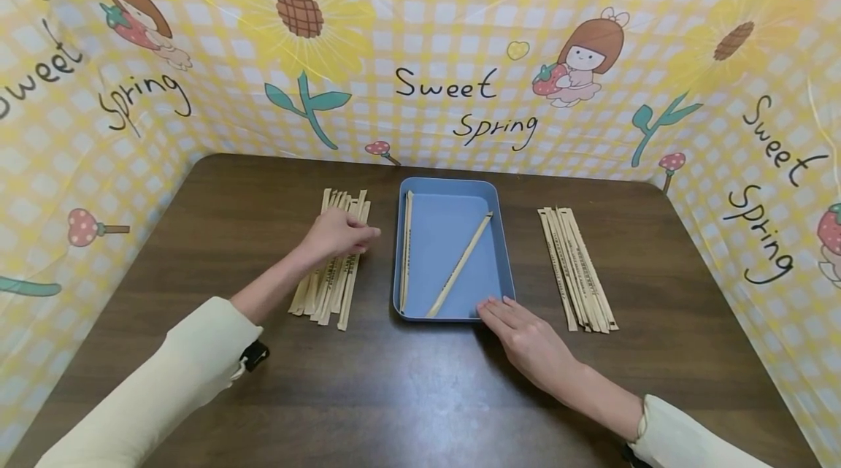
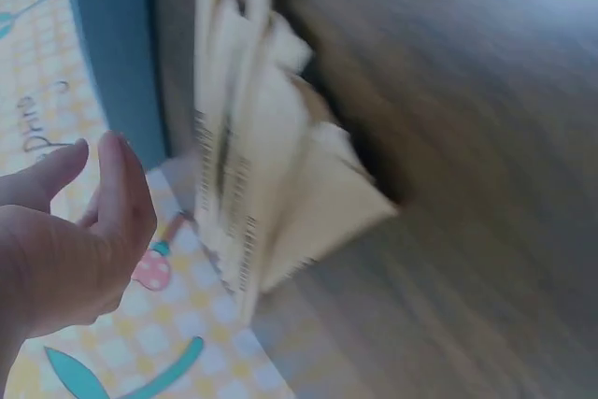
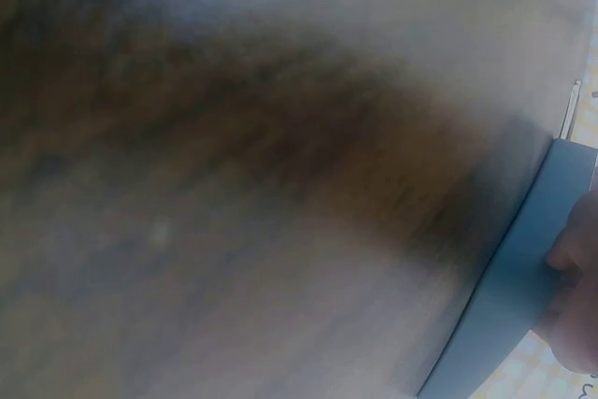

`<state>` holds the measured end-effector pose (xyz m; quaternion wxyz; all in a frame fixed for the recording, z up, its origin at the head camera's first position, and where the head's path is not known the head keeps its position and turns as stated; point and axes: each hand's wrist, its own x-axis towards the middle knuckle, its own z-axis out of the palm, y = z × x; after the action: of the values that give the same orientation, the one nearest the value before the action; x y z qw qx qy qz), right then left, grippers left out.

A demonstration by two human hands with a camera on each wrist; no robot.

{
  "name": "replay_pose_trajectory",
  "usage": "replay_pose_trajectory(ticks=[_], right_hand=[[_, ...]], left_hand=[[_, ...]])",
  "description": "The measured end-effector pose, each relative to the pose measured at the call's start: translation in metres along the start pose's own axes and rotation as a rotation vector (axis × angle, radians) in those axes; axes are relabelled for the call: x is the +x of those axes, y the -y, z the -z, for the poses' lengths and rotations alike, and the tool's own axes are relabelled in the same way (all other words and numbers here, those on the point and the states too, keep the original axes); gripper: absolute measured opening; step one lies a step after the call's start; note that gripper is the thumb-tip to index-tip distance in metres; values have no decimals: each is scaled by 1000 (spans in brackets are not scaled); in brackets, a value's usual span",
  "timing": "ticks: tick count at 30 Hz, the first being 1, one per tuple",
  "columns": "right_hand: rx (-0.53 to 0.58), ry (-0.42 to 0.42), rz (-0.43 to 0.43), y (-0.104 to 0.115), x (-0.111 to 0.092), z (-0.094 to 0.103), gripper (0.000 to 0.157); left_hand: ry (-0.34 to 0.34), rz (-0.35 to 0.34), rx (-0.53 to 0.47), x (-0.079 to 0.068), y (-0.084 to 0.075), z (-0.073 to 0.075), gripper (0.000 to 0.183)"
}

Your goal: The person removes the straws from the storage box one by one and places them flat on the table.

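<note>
My left hand (image 1: 338,233) is over the left pile of slim, paper-wrapped sticks (image 1: 322,293), which look like wrapped straws. In the left wrist view, its thumb and bent fingers stand apart with nothing between them, beside the wrapped sticks (image 2: 248,156). My right hand (image 1: 528,340) holds the near right corner of the blue tray (image 1: 508,263), its fingers lying over the rim. The right wrist view has that hand at the right edge, on the tray wall (image 3: 509,277). Inside the tray, a few wrapped sticks (image 1: 406,252) lie along the left wall, and one stick (image 1: 460,263) lies diagonally.
A second pile of wrapped sticks (image 1: 578,271) lies to the right of the tray. The brown wooden table (image 1: 407,395) is bordered at the back and sides by a yellow checked cloth (image 1: 447,15) printed with flowers.
</note>
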<state>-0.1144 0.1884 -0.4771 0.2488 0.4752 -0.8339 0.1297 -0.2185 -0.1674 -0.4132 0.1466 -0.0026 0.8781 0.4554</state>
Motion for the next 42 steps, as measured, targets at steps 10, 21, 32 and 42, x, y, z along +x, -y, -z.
replay_pose_trajectory(ticks=[10, 21, 32, 42], right_hand=[[1, -6, -3, 0, -1, 1, 49], [-1, 1, 0, 0, -1, 0, 50], [8, 8, 5, -1, 0, 0, 47], [10, 25, -1, -1, -1, 1, 47]], left_hand=[[159, 53, -270, 2, -36, -23, 33], [194, 32, -225, 3, -55, -50, 27], [155, -4, -119, 7, -60, -87, 20], [124, -80, 44, 12, -61, -113, 13]])
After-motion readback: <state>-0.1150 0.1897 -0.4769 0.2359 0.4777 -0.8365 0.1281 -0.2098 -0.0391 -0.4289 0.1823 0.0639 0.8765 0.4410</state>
